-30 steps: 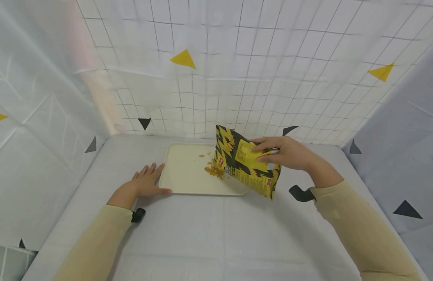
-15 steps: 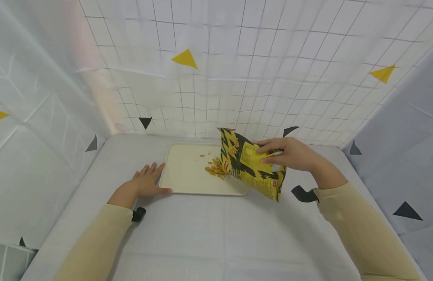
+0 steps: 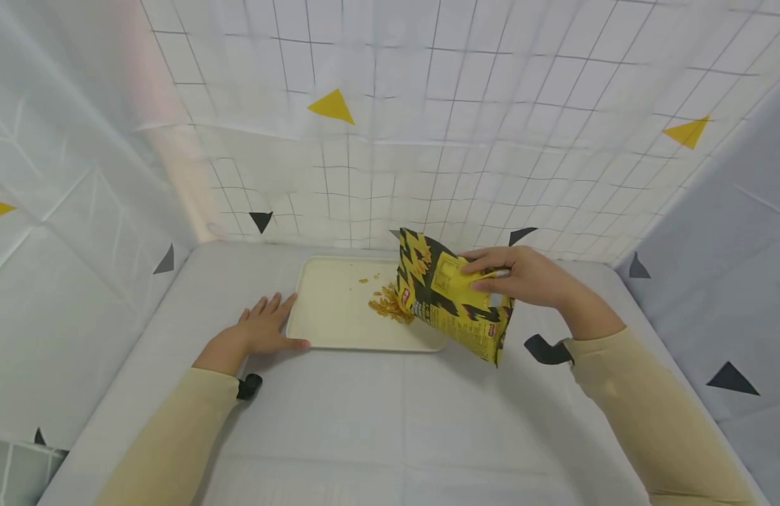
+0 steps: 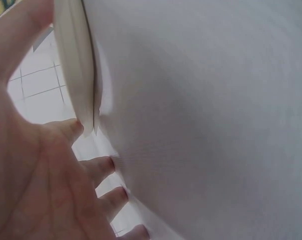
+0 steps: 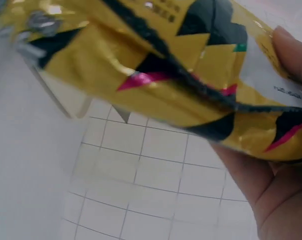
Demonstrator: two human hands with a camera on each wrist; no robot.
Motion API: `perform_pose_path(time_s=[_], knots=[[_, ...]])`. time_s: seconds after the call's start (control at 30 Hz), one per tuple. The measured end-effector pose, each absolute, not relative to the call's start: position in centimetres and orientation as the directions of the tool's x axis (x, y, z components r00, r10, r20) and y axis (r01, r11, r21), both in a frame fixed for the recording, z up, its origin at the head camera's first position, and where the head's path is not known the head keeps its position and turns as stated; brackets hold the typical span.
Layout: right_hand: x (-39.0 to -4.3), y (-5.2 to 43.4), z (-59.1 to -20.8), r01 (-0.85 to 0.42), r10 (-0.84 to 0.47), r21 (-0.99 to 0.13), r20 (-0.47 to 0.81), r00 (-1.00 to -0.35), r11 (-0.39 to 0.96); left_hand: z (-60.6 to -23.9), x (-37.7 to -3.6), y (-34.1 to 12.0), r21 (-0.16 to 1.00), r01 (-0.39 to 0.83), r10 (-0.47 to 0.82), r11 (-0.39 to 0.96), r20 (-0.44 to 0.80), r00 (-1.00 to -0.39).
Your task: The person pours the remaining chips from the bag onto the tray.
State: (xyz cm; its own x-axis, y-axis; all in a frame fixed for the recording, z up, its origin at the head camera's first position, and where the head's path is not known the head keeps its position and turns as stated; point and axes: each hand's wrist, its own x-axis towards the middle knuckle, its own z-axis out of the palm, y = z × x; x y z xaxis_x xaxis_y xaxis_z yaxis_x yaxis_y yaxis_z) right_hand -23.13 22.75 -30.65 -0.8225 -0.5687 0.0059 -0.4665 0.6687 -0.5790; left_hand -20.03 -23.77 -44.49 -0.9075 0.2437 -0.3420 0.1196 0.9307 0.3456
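Note:
My right hand [image 3: 523, 277] grips a yellow and black snack bag [image 3: 453, 295] by its upper right part, thumb on one side and fingers on the other. The bag tilts down to the left over a cream tray [image 3: 327, 309], and its lower end covers the tray's right part. Orange-brown chips [image 3: 386, 306] lie in a small heap below that end, with a few crumbs behind. My left hand [image 3: 266, 330] lies spread at the tray's left front corner, thumb along the front rim. In the left wrist view the index fingertip touches the tray's edge [image 4: 75, 65], the other fingertips resting on the cloth.
A white cloth [image 3: 352, 422] covers the table. Pale sheets hang on the left and right, and a grid-patterned sheet [image 3: 478, 140] with yellow and black triangles stands close behind the tray. A dark strap [image 3: 544, 349] hangs at my right wrist.
My right hand and the bag have shifted slightly to the right. The heap of chips shows a little larger than before. My left hand and the tray stay in place.

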Motion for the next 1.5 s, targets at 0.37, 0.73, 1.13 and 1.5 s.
perform_pose_path(time_s=[0.37,0.73,1.13,1.5], knots=[[-23.2,22.5,-30.5,-0.439,-0.529,-0.620,0.045,-0.847,0.650,-44.5,-20.0,-23.8,0.356,0.118,0.247,0.927,-0.341,-0.907],[-23.4,21.8,-30.9,-0.468,-0.589,-0.625,0.016,-0.808,0.624,-44.8,-20.1,-23.9,0.349,0.122,0.247,0.929,-0.339,-0.908],[-23.3,21.0,-31.3,-0.480,-0.603,-0.630,0.023,-0.797,0.610,-44.8,-20.1,-23.9,0.346,0.116,0.242,0.931,-0.348,-0.906],[-23.6,21.1,-31.0,-0.475,-0.582,-0.634,0.048,-0.812,0.610,-44.6,-20.1,-23.9,0.345,0.121,0.246,0.931,-0.344,-0.906]])
